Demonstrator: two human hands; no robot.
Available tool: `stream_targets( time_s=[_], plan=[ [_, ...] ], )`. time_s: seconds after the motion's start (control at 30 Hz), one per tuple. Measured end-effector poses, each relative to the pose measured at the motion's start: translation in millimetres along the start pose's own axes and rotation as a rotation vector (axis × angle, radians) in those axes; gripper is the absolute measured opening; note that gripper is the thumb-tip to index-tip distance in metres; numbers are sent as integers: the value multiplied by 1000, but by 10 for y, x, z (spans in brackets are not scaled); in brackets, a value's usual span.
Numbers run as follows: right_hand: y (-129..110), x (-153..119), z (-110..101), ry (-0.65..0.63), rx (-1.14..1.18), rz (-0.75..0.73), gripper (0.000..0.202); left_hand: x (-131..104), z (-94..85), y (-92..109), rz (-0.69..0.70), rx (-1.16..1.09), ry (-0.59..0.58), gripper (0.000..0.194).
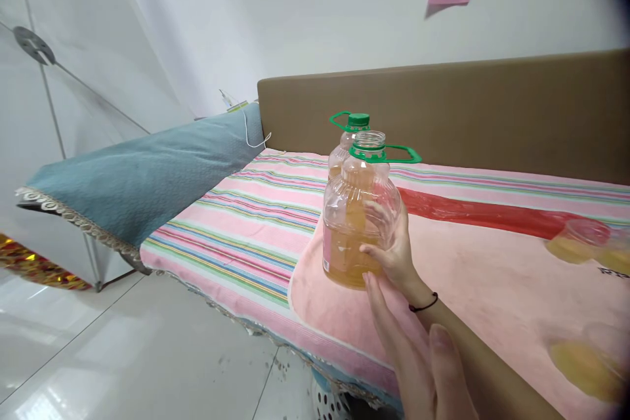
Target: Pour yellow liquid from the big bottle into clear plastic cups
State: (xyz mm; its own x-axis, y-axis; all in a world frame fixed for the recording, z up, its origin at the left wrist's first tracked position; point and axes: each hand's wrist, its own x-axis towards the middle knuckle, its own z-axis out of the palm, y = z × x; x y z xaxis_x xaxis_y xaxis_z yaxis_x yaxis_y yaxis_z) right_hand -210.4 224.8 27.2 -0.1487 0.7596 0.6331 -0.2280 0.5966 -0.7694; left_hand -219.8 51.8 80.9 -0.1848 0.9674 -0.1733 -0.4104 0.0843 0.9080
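Observation:
A large clear plastic bottle (344, 249) with a green carrying ring is upright above the pink mat. Its mouth is uncapped, and amber liquid fills about the lower half. My right hand (398, 252) grips its right side, thumb on the near face and fingers round the far side, showing through the plastic. Whether its base rests on the mat, I cannot tell. My left hand (418, 361) is in the foreground, fingers stretched out and thumb apart, with the fingertips close to the bottle's lower edge. Directly behind stands a second bottle (335, 156) with a green cap and ring.
Clear cups (573, 246) of yellow liquid stand at the right, with another cup (585, 364) nearer me. A red plastic strip (472, 213) crosses the pink mat (472, 269). A striped sheet (236, 230) covers the bed; a brown headboard (443, 118) rises behind.

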Motion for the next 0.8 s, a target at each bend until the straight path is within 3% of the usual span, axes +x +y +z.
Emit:
stream_targets(
  time_s=[0.17, 0.33, 0.53, 0.67, 0.8],
  plan=[
    [56, 1, -49, -35, 24, -1, 116, -32, 119, -3, 27, 14, 69, 94],
    [97, 0, -72, -77, -1, 13, 117, -27, 239, -57, 73, 105, 218, 79],
    [-93, -70, -177, -154, -170, 159, 128, 16, 280, -150, 181, 153, 278, 67],
    [-374, -148, -433, -141, -290, 104, 118, 129, 180, -176, 327, 226, 245, 52],
    [-772, -286, -928, -80, -438, 19, 103, 236, 101, -169, 453, 334, 196, 48]
  ],
)
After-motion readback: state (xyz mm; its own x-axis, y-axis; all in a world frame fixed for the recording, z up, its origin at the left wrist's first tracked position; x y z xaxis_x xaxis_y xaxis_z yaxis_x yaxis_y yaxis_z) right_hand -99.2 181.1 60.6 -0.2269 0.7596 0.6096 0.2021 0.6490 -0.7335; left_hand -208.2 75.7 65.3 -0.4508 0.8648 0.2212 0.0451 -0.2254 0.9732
